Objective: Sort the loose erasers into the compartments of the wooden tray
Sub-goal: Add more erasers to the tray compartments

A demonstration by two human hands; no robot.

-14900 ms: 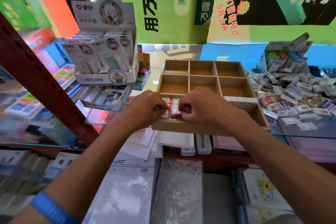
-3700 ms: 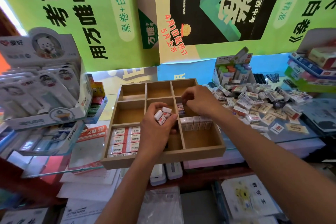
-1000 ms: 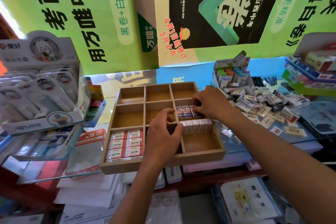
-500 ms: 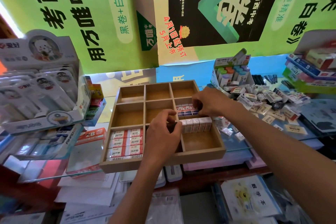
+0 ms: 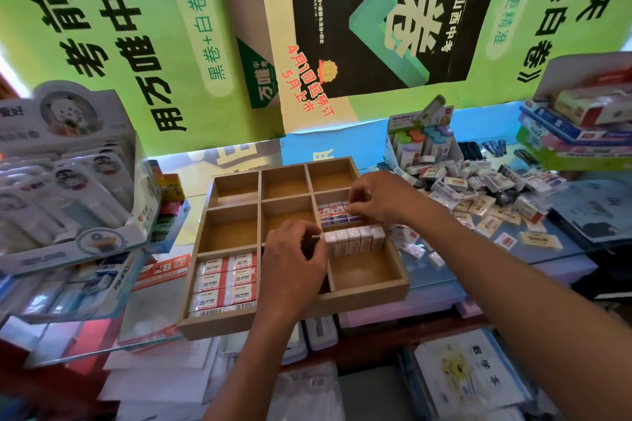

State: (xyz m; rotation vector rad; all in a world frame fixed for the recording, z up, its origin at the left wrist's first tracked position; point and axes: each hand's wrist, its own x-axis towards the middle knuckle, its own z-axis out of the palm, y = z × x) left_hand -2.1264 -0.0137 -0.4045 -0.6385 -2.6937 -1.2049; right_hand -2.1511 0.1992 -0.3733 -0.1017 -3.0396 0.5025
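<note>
Both forearms rise from the bottom edge of the frame and meet over the wooden tray (image 5: 367,297), which sits at centre frame on a glass counter (image 5: 554,249). The left hand (image 5: 294,270) hangs knuckles-up over the tray's lower middle compartment, fingers curled with the tips drawn toward the thumb near the divider; whether they pinch anything there I cannot tell, since the hand covers that compartment and whatever is in it. The right hand (image 5: 379,196) reaches further up the frame, to the right compartment of the middle row, its fingertips bent down and pinching the right end of a short row of red-and-blue labelled erasers (image 5: 331,214) standing there; the hand hides the end of that row. Just below, in the lower right compartment, a row of white wrapped erasers (image 5: 354,240) stands on edge against the upper wall, with bare wood below it. The lower left compartment is packed with flat 2B erasers (image 5: 224,280) in two columns, red and white labels up. The three compartments along the top and the left and middle ones of the middle row show bare wood. At right of the tray a loose pile of erasers (image 5: 478,191) spreads over the glass, their small print too blurred to read, and a few lie just beside the tray's right wall
</note>
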